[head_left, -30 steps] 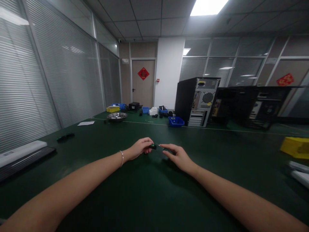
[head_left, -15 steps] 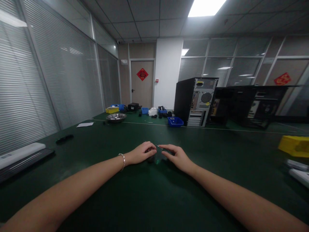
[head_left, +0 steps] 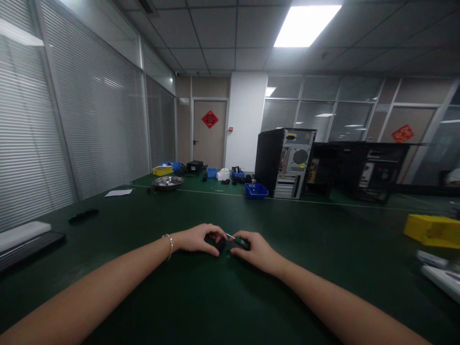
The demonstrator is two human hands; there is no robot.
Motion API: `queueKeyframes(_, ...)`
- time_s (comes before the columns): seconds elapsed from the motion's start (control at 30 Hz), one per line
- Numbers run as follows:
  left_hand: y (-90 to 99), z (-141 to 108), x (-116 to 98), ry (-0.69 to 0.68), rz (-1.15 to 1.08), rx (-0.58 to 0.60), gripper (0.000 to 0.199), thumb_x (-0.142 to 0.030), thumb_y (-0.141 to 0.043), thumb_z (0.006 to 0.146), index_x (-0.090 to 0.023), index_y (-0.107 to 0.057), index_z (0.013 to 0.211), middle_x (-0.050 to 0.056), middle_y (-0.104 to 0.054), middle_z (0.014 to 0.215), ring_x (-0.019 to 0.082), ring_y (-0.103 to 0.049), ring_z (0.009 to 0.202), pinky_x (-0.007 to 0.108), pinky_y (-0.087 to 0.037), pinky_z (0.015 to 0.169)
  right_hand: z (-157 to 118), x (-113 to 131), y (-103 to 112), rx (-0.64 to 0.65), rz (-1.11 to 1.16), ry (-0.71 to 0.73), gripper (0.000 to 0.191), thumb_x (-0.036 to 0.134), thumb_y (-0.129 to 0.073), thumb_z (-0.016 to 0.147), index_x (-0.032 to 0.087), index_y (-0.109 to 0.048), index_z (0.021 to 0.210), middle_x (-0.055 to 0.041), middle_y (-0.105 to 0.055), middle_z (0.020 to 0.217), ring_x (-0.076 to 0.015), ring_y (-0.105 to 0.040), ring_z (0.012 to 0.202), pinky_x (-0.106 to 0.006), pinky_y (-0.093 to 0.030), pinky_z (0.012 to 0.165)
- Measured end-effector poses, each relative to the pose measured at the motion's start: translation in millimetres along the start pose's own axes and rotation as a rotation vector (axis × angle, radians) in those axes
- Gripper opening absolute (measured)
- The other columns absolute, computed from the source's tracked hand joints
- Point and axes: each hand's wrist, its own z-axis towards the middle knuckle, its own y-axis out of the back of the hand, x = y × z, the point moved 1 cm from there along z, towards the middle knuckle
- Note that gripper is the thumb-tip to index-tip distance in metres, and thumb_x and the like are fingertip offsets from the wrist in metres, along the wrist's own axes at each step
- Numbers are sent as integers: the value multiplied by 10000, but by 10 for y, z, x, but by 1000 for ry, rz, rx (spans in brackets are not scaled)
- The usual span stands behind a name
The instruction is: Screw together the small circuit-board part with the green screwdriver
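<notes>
My left hand point(head_left: 199, 238) is curled around a small dark rounded object point(head_left: 220, 244) on the green table, thumb on the near side and fingers over the far side. What kind of object it is, I cannot make out. In my right hand point(head_left: 257, 250) is a small screwdriver point(head_left: 242, 243) with a dark handle, held between thumb and fingers. Its thin metal shaft points left, toward the left fingertips and the dark object. A faint green glint point(head_left: 228, 255) shows on the tabletop between the hands.
A metal bowl point(head_left: 168, 182) and a blue bin point(head_left: 256, 190) sit farther back, near computer towers point(head_left: 287, 163). To the right is a yellow bin point(head_left: 431, 230). At left lie a dark keyboard-like object point(head_left: 32, 250) and a white sheet point(head_left: 118, 192).
The left thumb and fingers have spread wider, showing more of the dark object. More of the screwdriver's handle shows in my right hand. The whole view has shifted, so things sit lower.
</notes>
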Motion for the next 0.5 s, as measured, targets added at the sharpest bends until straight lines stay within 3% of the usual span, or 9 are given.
queueKeyframes(0.17, 5, -2, -5, 0, -117, -29, 470, -349, -668, 733, -247, -542, 1173, 14, -519, 992, 188, -476, 922, 313, -373, 814, -9, 80, 44, 72, -70, 52, 239, 346, -631, 801, 236, -662, 1011, -25, -625, 969, -196, -576, 880, -290, -441, 769)
queueKeyframes(0.33, 7, -21, -51, 14, -141, -26, 477, -322, -678, 721, -252, -545, 1174, 20, -521, 1014, 190, -475, 929, 317, -376, 817, 30, 9, 32, 141, -74, 101, 229, 352, -641, 797, 243, -666, 996, -16, -602, 989, -188, -572, 908, -284, -439, 790)
queueKeyframes(0.5, -6, -10, -55, -7, -169, -34, 480, -304, -679, 720, -232, -550, 1176, 23, -528, 1001, 184, -481, 924, 316, -377, 831, 23, -43, -1, 111, -87, 94, 168, 340, -638, 798, 210, -668, 899, -11, -607, 930, -169, -575, 831, -263, -439, 737)
